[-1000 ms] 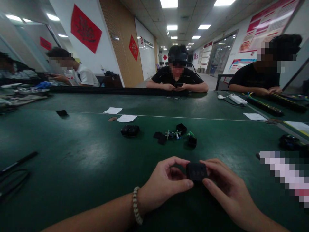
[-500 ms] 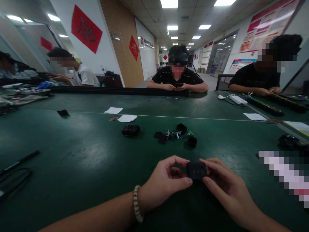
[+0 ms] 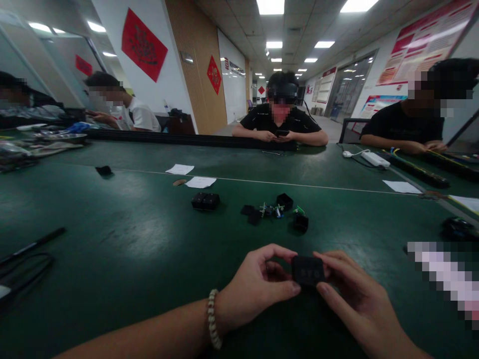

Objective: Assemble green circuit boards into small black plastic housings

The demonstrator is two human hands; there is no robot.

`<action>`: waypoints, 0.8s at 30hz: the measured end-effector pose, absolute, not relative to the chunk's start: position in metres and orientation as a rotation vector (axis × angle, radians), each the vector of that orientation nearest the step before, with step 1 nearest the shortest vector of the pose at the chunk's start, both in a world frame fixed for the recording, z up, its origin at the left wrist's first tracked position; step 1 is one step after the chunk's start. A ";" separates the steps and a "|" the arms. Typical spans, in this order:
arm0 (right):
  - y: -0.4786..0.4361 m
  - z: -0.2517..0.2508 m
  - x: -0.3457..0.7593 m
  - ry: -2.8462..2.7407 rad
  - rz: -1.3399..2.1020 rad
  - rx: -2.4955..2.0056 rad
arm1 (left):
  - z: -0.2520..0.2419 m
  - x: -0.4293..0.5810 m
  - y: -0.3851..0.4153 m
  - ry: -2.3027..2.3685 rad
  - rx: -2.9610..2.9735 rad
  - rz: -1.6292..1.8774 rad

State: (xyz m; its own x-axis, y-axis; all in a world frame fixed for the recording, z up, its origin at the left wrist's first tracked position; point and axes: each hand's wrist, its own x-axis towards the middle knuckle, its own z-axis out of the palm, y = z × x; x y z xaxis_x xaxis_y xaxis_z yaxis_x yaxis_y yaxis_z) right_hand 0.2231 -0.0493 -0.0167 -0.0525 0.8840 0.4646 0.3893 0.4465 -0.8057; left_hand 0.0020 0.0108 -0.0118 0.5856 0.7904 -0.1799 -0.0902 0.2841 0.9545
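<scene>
Between my hands is a small black box (image 3: pixel 307 270) with faint markings on the face toward me. My left hand (image 3: pixel 264 281), with a beaded bracelet at the wrist, grips its left edge between thumb and fingers. From the other side, my right hand (image 3: pixel 350 286) pinches the right edge the same way. Farther off on the green table lie open black casings (image 3: pixel 301 223), flat black pieces (image 3: pixel 253 214) and small green circuit boards (image 3: pixel 277 211). Left of those sits a pair of closed black boxes (image 3: pixel 205 201) side by side.
White paper sheets (image 3: pixel 201 182) lie near the table seam. A black cable (image 3: pixel 28 274) is at the left, and a dark bundle (image 3: pixel 459 228) at the right. A white power strip (image 3: pixel 375 159) rests farther back. Several people sit around the table, one person (image 3: pixel 280 122) straight across holding a phone.
The whole view has shifted slightly, with things appearing a little farther right. The black box is tilted slightly differently, showing its marked face more squarely; both hands keep their grip.
</scene>
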 end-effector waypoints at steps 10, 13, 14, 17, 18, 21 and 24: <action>-0.050 -0.014 0.223 -1.636 0.605 -1.129 | -0.008 0.003 0.012 0.712 1.104 0.675; -0.050 -0.013 0.223 -1.632 0.603 -1.130 | -0.009 0.003 0.011 0.729 1.121 0.668; -0.050 -0.012 0.223 -1.630 0.605 -1.131 | -0.009 0.003 0.011 0.732 1.124 0.669; -0.050 -0.012 0.223 -1.619 0.620 -1.142 | -0.010 0.002 0.011 0.722 1.134 0.677; -0.050 -0.012 0.223 -1.616 0.626 -1.146 | -0.010 0.002 0.011 0.716 1.140 0.680; -0.050 -0.011 0.222 -1.608 0.646 -1.146 | -0.009 0.002 0.012 0.711 1.165 0.684; -0.050 -0.010 0.222 -1.606 0.671 -1.145 | -0.007 0.001 0.012 0.724 1.176 0.675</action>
